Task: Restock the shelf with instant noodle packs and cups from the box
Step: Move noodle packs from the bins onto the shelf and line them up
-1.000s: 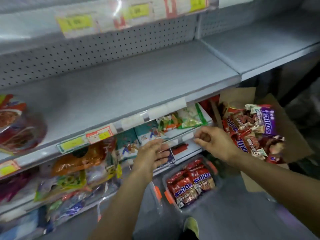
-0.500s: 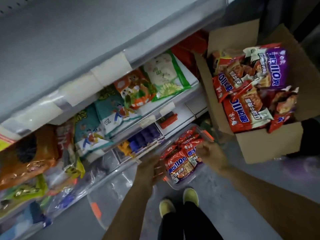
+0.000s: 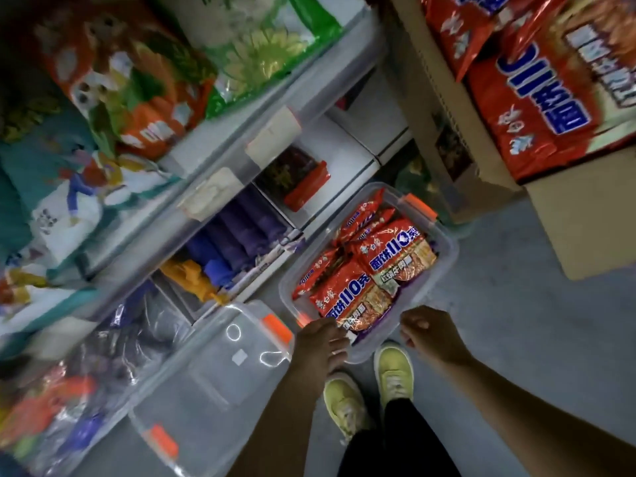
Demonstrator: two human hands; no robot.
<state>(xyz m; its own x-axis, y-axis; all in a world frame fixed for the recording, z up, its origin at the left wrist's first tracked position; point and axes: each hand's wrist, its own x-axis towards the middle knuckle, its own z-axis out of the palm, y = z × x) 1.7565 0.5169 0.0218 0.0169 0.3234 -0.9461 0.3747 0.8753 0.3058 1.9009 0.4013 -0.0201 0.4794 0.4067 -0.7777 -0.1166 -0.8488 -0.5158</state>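
Red noodle packs (image 3: 364,270) fill a clear tub (image 3: 447,251) on the floor; left hand (image 3: 318,342) curls at its near rim, maybe gripping, right hand (image 3: 428,330) curled beside it, grip unclear. Lifted unevenly, packs could spill by the cardboard box (image 3: 581,218)

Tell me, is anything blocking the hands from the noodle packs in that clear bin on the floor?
Nothing visible. The clear bin is open-topped, red noodle packs exposed. The left hand and right hand are already at its near rim. Its lid lies aside, left.
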